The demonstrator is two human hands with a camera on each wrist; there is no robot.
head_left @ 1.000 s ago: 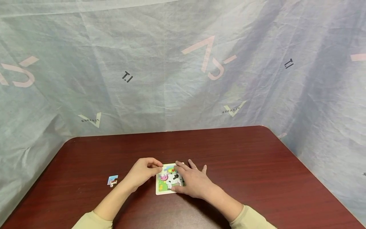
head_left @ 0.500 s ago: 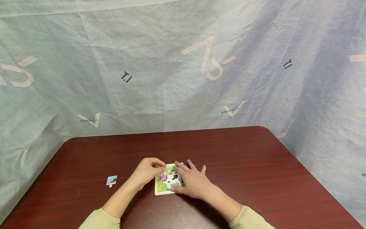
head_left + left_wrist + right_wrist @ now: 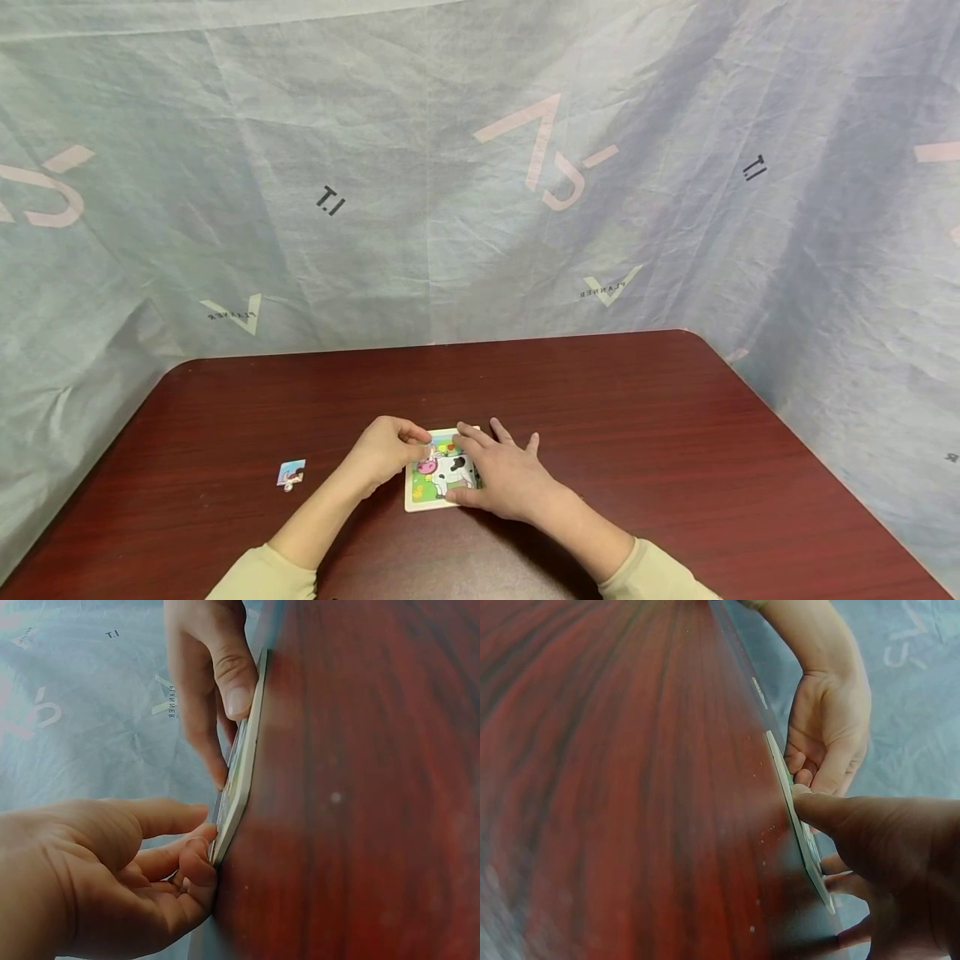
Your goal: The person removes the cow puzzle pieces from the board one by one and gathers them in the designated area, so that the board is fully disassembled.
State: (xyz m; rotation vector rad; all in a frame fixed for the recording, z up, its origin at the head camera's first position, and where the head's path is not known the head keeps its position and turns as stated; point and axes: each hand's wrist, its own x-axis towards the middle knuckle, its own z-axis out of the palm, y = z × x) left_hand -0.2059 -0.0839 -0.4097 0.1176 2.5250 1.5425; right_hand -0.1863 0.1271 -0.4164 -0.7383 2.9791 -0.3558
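A small cow jigsaw puzzle (image 3: 453, 469) in a pale frame lies flat on the dark red table. My left hand (image 3: 384, 452) is at its upper left corner, thumb and fingers bent together over that corner. They appear to pinch a puzzle piece there, largely hidden by the fingertips. In the left wrist view the left hand's fingertips (image 3: 201, 844) meet the frame's edge. My right hand (image 3: 510, 472) rests on the right side of the puzzle with fingers spread, covering that part. Its thumb (image 3: 810, 801) lies on the near edge in the right wrist view.
One loose puzzle piece (image 3: 291, 474), blue with a small animal figure, lies on the table (image 3: 615, 417) left of my left forearm. Grey printed cloth (image 3: 420, 192) hangs behind the table and along both sides.
My left hand has shifted a little to the right over the puzzle's upper left corner, then slightly back. The right hand keeps its place on the puzzle.
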